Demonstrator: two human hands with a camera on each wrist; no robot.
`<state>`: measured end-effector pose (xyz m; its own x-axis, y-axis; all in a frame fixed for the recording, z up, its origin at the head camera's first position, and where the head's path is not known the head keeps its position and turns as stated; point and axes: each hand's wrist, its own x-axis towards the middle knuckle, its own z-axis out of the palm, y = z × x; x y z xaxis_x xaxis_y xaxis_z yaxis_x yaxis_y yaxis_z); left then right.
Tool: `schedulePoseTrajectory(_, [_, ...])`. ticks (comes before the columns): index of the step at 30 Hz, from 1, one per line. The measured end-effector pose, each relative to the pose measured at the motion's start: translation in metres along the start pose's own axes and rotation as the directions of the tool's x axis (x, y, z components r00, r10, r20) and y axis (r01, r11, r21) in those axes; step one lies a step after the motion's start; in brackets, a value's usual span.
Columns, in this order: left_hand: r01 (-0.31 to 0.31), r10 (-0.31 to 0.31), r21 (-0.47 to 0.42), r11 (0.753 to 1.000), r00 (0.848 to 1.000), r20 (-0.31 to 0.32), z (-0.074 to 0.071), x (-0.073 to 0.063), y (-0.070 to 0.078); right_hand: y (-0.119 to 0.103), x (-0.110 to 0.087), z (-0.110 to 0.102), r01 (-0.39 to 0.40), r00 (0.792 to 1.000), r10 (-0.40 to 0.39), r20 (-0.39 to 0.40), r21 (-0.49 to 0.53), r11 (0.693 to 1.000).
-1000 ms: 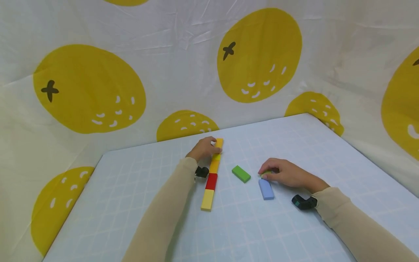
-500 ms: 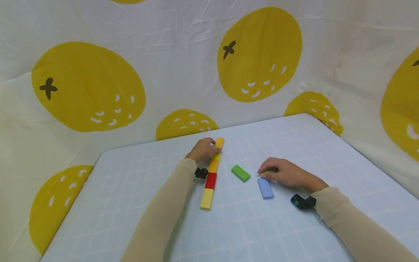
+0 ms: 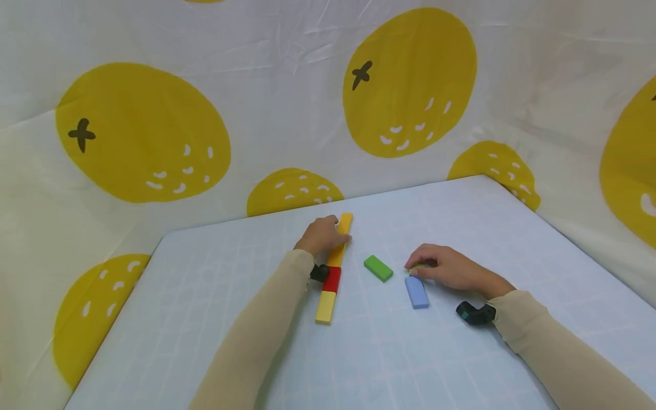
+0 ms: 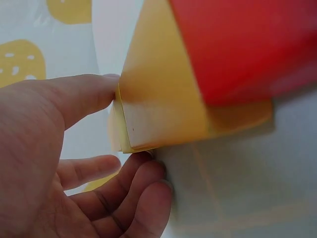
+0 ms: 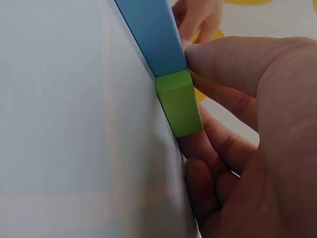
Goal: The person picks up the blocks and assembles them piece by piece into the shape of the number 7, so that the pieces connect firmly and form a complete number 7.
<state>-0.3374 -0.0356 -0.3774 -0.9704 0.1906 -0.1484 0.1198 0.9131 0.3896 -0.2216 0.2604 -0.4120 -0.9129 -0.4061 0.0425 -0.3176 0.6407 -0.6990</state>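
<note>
A straight row of flat blocks lies on the table, with a pale yellow block point(image 3: 326, 307) nearest, then a red block point(image 3: 332, 279) and an orange block point(image 3: 336, 256). My left hand point(image 3: 319, 234) pinches a yellow block beyond that, thumb on one side and fingers on the other; the hand hides most of it. Another orange block point(image 3: 346, 221) ends the row. To the right, my right hand point(image 3: 445, 266) pinches a light green block point(image 5: 181, 106), which stands end to end against a blue block point(image 5: 153, 34). Its thumb tip touches the blue block's corner.
A green block point(image 3: 378, 268) lies slantwise between the row and the right hand. The table point(image 3: 389, 364) wears a pale blue checked cloth. Behind it hangs a white curtain point(image 3: 287, 114) with large yellow fruit prints. Each wrist carries a small black camera point(image 3: 475, 313).
My left hand has shifted slightly nearer along the row, now covering the bright yellow block that showed before. The right hand keeps its place at the light green block. The head view shifts slightly.
</note>
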Motion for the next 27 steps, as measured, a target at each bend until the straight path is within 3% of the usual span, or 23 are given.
schedulePoseTrajectory(18, [-0.006,0.005,0.052,0.999,1.000,0.022,-0.0039,-0.0017,0.0074,-0.0008,0.0001,-0.0018,0.018,1.000,-0.018,-0.001,-0.004,1.000])
schedulePoseTrajectory(27, [0.031,-0.033,0.037,0.999,0.998,0.053,-0.0073,-0.0016,0.0068,-0.0007,0.0008,-0.0019,0.031,0.999,-0.031,-0.007,-0.007,0.999])
